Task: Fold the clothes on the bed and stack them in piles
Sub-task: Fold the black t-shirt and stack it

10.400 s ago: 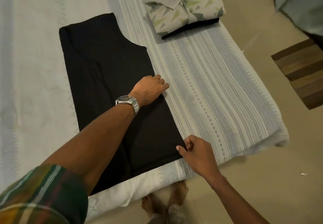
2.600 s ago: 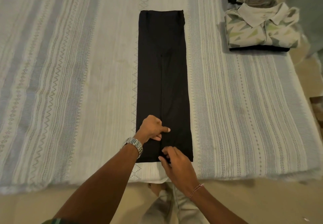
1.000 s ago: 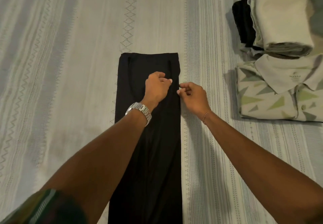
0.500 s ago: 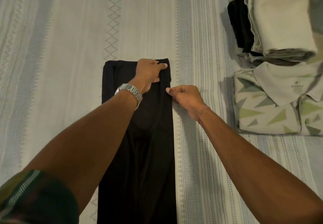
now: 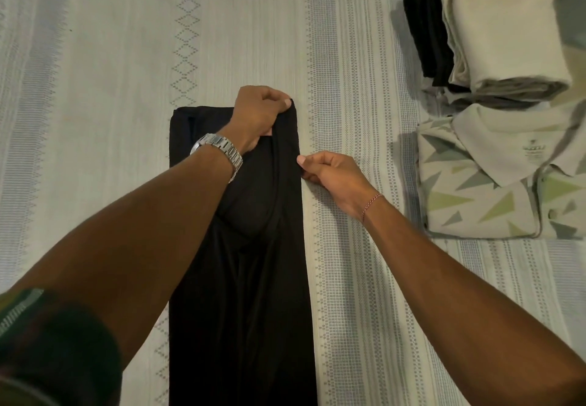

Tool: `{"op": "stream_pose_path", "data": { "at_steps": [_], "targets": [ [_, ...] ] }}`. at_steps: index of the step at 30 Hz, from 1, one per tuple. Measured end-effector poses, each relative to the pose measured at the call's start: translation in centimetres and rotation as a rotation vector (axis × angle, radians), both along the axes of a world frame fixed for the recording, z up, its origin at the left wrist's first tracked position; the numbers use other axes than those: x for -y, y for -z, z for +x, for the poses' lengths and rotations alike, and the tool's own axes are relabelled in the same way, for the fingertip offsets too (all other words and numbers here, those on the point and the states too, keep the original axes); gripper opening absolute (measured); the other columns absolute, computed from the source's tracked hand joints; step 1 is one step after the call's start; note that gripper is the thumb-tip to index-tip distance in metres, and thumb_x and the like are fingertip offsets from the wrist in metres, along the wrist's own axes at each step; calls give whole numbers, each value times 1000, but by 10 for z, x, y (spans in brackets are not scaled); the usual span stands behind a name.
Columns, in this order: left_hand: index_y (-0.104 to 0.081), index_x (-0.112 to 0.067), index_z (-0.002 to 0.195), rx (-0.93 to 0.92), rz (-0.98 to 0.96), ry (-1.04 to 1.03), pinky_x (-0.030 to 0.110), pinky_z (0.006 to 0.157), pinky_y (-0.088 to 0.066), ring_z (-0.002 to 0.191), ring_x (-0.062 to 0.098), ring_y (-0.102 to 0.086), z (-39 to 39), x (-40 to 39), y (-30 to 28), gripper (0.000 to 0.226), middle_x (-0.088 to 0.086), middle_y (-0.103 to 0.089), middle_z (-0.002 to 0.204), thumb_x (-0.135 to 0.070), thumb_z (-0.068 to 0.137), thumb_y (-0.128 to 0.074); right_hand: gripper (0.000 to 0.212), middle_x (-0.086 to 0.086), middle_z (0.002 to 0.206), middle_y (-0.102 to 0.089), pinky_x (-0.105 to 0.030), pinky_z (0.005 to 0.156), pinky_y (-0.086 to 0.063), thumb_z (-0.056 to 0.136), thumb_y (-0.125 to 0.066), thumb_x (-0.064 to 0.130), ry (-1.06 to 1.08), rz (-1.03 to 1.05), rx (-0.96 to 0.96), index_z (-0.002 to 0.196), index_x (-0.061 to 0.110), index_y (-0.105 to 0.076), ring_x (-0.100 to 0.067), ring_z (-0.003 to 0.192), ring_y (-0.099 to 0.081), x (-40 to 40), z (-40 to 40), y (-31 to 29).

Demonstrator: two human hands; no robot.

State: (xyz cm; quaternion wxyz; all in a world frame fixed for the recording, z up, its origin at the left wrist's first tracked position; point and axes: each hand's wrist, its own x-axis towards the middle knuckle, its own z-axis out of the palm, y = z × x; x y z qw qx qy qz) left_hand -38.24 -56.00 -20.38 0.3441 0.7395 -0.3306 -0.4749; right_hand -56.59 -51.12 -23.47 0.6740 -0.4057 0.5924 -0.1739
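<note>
A black garment (image 5: 241, 310), folded into a long narrow strip, runs down the middle of the striped white bed cover (image 5: 95, 88). My left hand (image 5: 258, 113), with a metal watch on the wrist, grips the cloth at the strip's far right corner. My right hand (image 5: 333, 174) pinches the strip's right edge a little nearer to me. Between the two hands the cloth is bunched and slightly raised.
A folded patterned polo shirt (image 5: 494, 190) lies at the right. Behind it stands a stack of folded clothes (image 5: 494, 25), cream on top with black and grey pieces beside and under it. Bare bed cover stretches to the left and beyond the strip.
My left hand has shifted to the far right corner of the strip and closed on it. My right hand stays pinching the right edge. The cloth between them has bunched up more.
</note>
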Motion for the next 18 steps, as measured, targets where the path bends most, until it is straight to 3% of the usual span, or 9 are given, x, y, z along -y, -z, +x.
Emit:
{"op": "stream_pose_path", "data": {
  "at_steps": [4,7,10,13,16,18],
  "targets": [
    [-73,-15,101,188,-104,68,29,62,-59,87,13,-70,3,2,7,17,0,-73,95,-17,86,-80,23,-4,91,-77,-27,89,-59,86,-81,31,20,-24,-13,94,10,-77,-11,83,-70,-3,2,1],
    [-66,-15,113,556,-195,180,31,81,-54,88,10,-64,1,0,8,33,-7,-68,99,-26,86,-80,25,-5,94,-78,-27,89,-59,86,-82,33,23,-26,-11,94,10,-77,-11,83,-71,-3,1,3],
    [-53,-11,126,804,-268,180,32,77,-49,97,16,-58,-3,-10,4,44,3,-62,114,-30,91,-73,25,-4,91,-78,-26,88,-59,85,-82,33,31,-36,-13,93,10,-78,-9,81,-70,-3,2,2],
    [-55,-5,122,983,-417,202,34,73,-49,101,25,-58,-7,-28,3,31,12,-60,115,-24,98,-62,23,-4,88,-78,-25,85,-59,85,-83,32,45,-54,-2,91,11,-77,-9,78,-70,-6,3,2],
    [-63,-1,114,1113,-578,591,48,81,-51,98,36,-62,-11,-50,15,28,19,-64,110,-22,104,-48,17,-1,86,-78,-22,83,-58,86,-82,28,49,-105,6,89,13,-76,-8,80,-71,-10,0,2],
    [-56,-5,136,1107,-479,833,51,105,-43,129,37,-52,-10,-64,27,41,19,-54,141,-29,108,-37,12,-1,89,-78,-25,87,-58,87,-81,25,46,-137,18,91,14,-76,-10,84,-73,-11,-1,2]
  ]
}}
